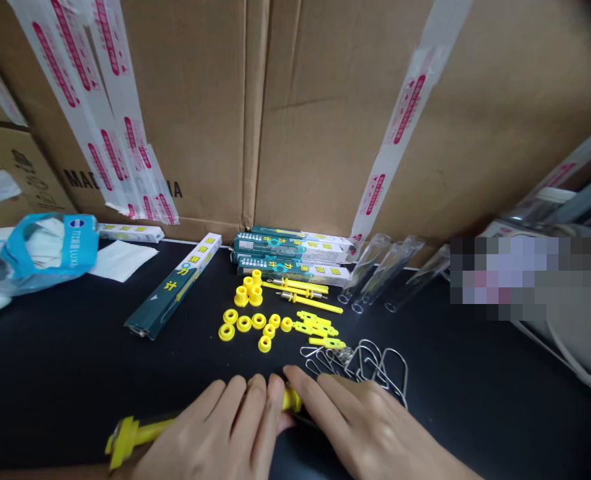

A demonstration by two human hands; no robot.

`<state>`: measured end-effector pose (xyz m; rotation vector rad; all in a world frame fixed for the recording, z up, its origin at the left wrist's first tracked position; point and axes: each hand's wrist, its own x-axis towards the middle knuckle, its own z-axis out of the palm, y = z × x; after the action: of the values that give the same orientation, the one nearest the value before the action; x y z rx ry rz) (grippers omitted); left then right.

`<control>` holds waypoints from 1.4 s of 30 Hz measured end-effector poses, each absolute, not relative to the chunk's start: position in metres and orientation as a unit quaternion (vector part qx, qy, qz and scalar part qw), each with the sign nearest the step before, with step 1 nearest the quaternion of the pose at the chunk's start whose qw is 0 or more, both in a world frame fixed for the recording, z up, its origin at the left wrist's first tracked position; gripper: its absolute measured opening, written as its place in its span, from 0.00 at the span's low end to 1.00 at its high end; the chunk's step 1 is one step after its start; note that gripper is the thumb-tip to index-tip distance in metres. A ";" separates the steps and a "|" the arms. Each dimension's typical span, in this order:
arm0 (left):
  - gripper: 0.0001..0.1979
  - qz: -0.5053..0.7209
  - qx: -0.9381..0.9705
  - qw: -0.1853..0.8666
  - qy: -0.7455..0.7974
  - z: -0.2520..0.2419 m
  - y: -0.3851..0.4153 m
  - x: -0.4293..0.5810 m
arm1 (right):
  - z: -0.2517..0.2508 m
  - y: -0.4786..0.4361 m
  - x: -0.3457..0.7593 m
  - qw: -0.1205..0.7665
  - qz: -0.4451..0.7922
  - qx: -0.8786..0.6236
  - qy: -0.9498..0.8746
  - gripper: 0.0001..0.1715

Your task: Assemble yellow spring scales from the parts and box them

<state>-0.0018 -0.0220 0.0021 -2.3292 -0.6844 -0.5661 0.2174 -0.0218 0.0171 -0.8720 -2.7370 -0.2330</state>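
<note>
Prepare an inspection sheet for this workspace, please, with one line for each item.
Surface: black tabletop.
Job's things: yellow plastic rod under the left hand, with the right hand near its end; yellow rings, bent wire loops, clear plastic tubes and teal boxes lie ahead.
Clutter: blue-and-white plastic bag and white paper sheet, far left.
Hands: left closes over the rod; right's grip is unclear.
Cables: pale cable, right edge.
Surroundings: taped cardboard cartons; blurred patch at right.

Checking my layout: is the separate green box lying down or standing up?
Lying down: the separate green box rests flat along the black table.
</note>
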 end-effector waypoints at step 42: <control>0.21 -0.277 -0.893 0.261 -0.239 0.007 -0.009 0.003 | 0.010 -0.034 0.208 0.182 -0.045 -0.368 -0.911 0.19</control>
<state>0.0025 -0.0087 0.0065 -2.4191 -0.6485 -0.7487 0.2083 -0.0339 0.0096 -1.0402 -2.5708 -0.1283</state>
